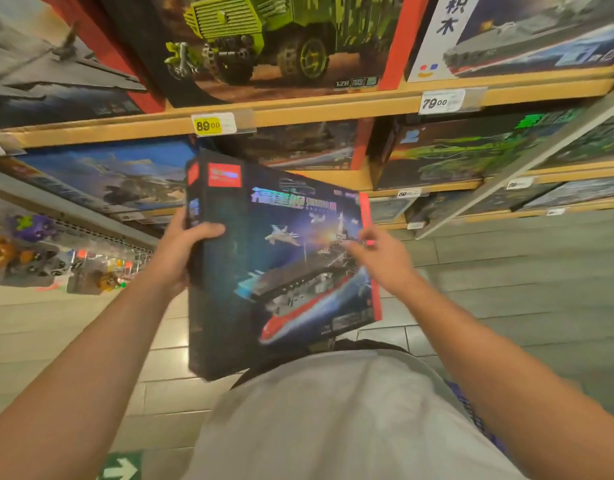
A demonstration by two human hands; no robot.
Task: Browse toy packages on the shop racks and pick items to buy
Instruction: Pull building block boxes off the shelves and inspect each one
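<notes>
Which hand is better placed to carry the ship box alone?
Left. The left hand already grips the ship box at its edge; the right hand only touches its front.

Dark blue box (pixel 281 265) w/ red edges

Shelf tags: yellow tag (pixel 213 124) "89.00", white tag (pixel 441 101) "79.00".

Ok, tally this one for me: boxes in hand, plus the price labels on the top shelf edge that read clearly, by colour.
Held toy box: 1
Yellow price label, reading 89.00: 1
White price label, reading 79.00: 1
Total: 3
</notes>
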